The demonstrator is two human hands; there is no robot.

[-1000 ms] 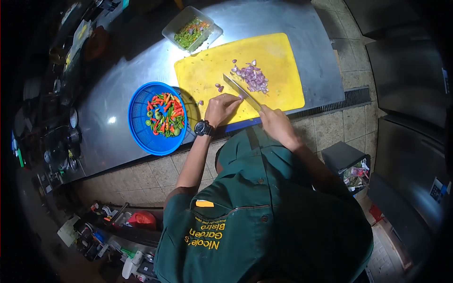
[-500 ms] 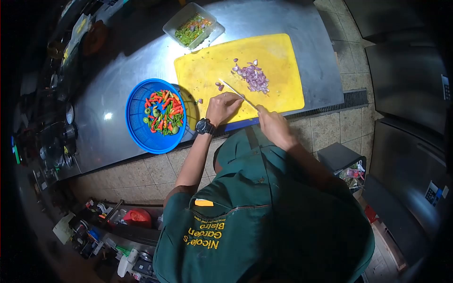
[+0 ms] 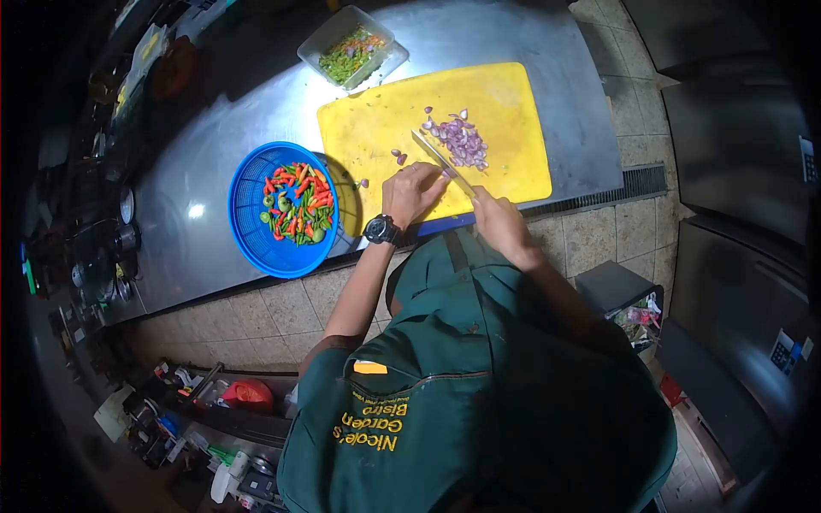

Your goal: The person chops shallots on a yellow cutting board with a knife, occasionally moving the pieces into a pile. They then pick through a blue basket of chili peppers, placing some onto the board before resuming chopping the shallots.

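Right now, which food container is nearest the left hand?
The round blue basket, with whole chillies; the clear tub of chopped pieces sits farther off, past the yellow board.

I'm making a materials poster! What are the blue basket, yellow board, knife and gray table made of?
Blue basket: probably plastic, with a glossy rim and mesh wall.
Yellow board: likely plastic, fairly matte, with no wood grain showing.
Knife: thin, smooth, grayish blade, likely metal; the right hand mostly hides the handle.
Gray table: probably metal, smooth and shiny, reflecting a bright spot.
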